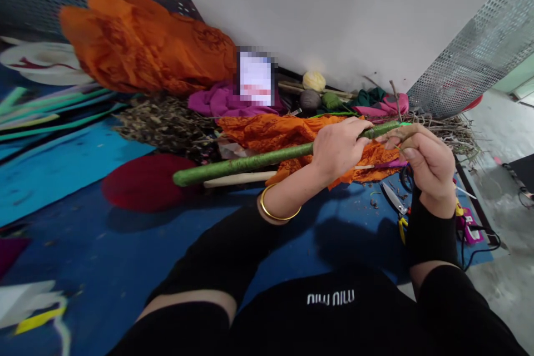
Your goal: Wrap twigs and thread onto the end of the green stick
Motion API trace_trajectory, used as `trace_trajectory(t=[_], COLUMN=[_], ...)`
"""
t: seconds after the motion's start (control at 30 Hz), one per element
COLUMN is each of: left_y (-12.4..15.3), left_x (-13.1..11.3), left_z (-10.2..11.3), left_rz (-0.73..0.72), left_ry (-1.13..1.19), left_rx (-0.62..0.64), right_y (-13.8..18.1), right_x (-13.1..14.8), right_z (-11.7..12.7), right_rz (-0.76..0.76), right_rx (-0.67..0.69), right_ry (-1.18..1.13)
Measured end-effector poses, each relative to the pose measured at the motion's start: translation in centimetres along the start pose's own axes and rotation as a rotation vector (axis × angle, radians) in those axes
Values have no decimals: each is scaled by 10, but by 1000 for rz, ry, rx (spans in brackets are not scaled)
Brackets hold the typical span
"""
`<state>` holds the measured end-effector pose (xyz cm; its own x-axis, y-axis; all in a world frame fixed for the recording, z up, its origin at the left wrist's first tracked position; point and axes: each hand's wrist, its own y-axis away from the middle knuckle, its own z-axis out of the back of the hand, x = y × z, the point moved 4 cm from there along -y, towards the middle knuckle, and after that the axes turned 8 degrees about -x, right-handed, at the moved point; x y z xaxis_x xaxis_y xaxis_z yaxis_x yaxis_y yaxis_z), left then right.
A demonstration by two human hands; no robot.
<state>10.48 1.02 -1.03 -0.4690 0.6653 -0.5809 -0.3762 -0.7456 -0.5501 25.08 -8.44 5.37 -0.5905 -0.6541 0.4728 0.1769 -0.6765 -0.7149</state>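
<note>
A long stick wrapped in green [250, 164] crosses in front of me, its left end lower than its right. My left hand [340, 144], with a gold bangle on the wrist, is closed around it right of the middle. At its right end, my right hand [429, 156] is closed in a pinch on a thin green strand [399, 147], mostly hidden by the fingers. Below the green stick lies a pale bare stick [240, 179]. An orange patterned cloth [258, 132] is spread behind my hands. Scissors or pruners [393, 198] with yellow handles lie under my right hand.
A dark red disc [146, 183] and a blue sheet [79, 169] are on the left of the blue table [167, 267]. Dry plant matter [167, 122], bunched orange cloth [154, 47], a lit screen [256, 79] and yarn balls [311, 99] line the back. Twigs [454, 130] lie right.
</note>
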Motion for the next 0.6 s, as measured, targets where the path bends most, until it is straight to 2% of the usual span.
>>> trace_trajectory(t=[0.13,0.33,0.6], left_y=[1,2,5], left_x=[0,-3,-6], left_z=[-1,1,-3], left_rz=[10,40,7], left_ry=[23,14,29], left_rx=[28,63,74], right_y=[-1,-2,-7], right_x=[-6,-31,-45], right_z=[-5,-7,-13], right_rz=[-9,-55,-91], right_rx=[20,-116,-70], right_ry=[-13,-47,40])
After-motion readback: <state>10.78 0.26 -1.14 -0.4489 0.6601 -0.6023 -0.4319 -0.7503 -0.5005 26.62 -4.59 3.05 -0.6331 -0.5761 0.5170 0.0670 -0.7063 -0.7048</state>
